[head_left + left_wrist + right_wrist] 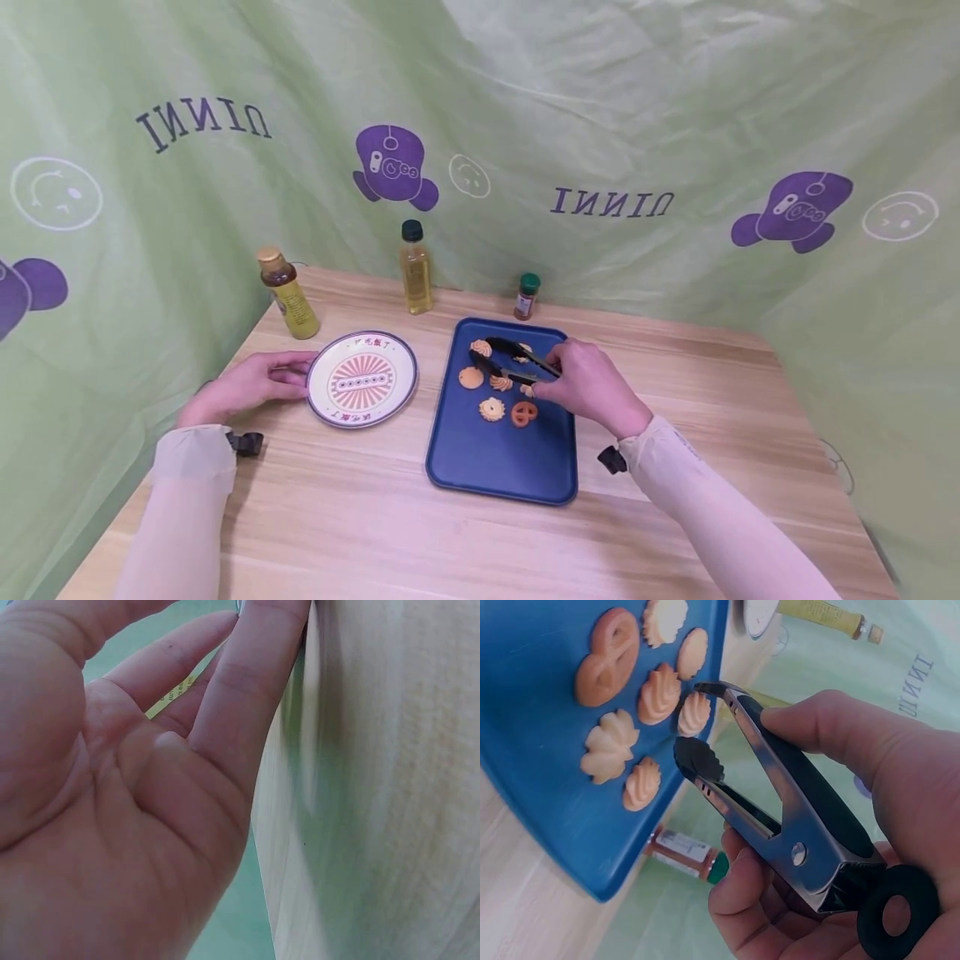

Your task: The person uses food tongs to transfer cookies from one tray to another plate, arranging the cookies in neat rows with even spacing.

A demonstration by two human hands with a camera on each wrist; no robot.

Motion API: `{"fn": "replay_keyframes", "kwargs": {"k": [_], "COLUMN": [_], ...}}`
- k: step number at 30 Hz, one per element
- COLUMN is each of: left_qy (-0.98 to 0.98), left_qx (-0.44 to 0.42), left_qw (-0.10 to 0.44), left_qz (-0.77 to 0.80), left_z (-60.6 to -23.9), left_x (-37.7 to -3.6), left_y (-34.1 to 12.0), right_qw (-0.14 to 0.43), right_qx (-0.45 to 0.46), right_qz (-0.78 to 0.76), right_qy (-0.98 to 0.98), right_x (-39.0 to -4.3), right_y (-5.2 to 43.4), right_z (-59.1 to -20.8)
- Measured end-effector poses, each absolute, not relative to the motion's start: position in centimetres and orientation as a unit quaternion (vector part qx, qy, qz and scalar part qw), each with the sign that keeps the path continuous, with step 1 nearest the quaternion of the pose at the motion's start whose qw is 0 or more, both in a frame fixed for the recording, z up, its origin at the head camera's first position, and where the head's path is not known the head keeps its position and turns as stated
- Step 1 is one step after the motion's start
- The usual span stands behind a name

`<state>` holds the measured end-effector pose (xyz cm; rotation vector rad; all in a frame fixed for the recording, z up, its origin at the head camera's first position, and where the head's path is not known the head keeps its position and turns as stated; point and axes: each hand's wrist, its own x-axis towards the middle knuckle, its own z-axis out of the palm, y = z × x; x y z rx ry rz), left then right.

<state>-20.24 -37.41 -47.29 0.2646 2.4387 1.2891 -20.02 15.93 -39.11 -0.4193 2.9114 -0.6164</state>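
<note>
My left hand [247, 389] reaches to the left rim of a round white plate [362, 379] with a red ray pattern, its fingers nearly straight at the edge. The left wrist view shows mostly that hand's palm and fingers [240, 690]. My right hand [596, 385] grips black-and-metal tongs [799, 859] over the blue tray [502, 467]. Spread apart, the tong tips stand on either side of a swirled cookie [694, 714] near the tray's far end. Around it lie a pretzel-shaped cookie [523, 414], a flower-shaped cookie [492, 409], a round cookie [471, 378] and several others.
Behind the plate stands a yellow-labelled bottle [295, 308] at the left. An oil bottle [416, 271] and a green-capped spice jar [527, 297] line the back of the wooden table [337, 517]. A green printed curtain [615, 100] hangs behind and along the left.
</note>
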Motion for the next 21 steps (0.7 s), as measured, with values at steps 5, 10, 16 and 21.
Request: {"fn": "replay_keyframes", "kwargs": {"k": [5, 10, 16, 21], "left_qy": [0.870, 0.873, 0.876, 0.883], "left_qx": [0.101, 0.103, 0.104, 0.104], "left_qw": [0.176, 0.172, 0.171, 0.169], "left_qz": [0.449, 0.445, 0.439, 0.426], "left_z": [-47.4, -47.3, -47.3, -47.4], "left_x": [-20.2, -20.2, -20.3, -20.3], "left_y": [-37.4, -37.2, -37.2, -37.1], "right_qw": [0.051, 0.040, 0.052, 0.058], "right_qx": [-0.151, -0.159, -0.169, -0.177], "right_qz": [-0.205, -0.216, -0.255, -0.272], "right_qy": [0.966, 0.963, 0.951, 0.944], "right_x": [-20.1, -20.2, -20.3, -20.0], "right_y": [15.2, 14.0, 11.0, 7.4], "right_z": [-38.9, -38.6, -38.8, -39.0]}}
